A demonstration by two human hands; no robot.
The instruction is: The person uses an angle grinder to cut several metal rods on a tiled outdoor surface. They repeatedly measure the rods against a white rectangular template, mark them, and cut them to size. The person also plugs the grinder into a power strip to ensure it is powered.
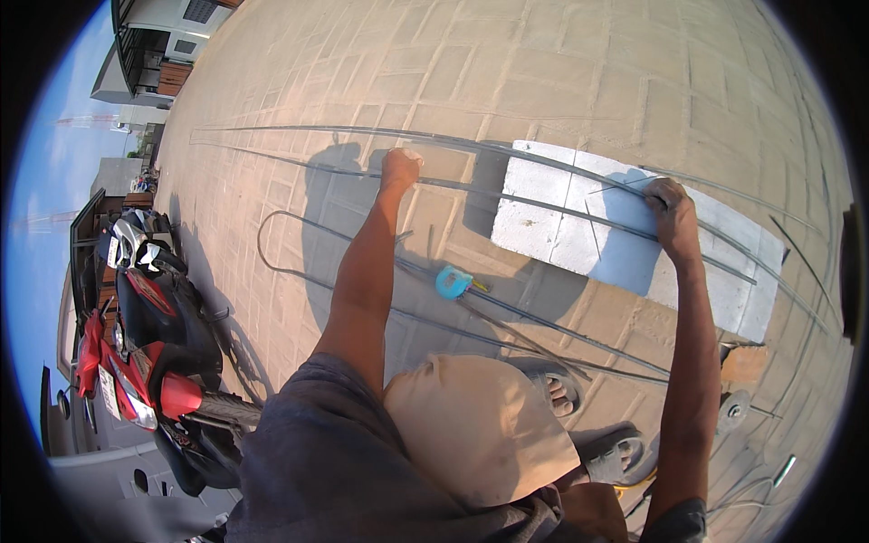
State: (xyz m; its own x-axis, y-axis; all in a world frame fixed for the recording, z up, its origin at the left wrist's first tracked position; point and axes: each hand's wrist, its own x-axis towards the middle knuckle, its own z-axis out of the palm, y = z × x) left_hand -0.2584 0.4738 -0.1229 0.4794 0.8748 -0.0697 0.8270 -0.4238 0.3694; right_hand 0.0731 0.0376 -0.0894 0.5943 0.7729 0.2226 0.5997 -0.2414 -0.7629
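My left hand is closed on the lower of two long steel rods that stretch across the paving. My right hand is closed on the upper rod, above a white block slab with straight lines across it. Both rods lie over this slab and reach far to the left. Below them on the ground are more bent rods, one forming a narrow U, and a turquoise tape measure with a yellow end.
Parked motorbikes line the left side. My sandaled feet are below. To the right lie a round disc tool, a small wooden block and more loose rods. Buildings stand at upper left.
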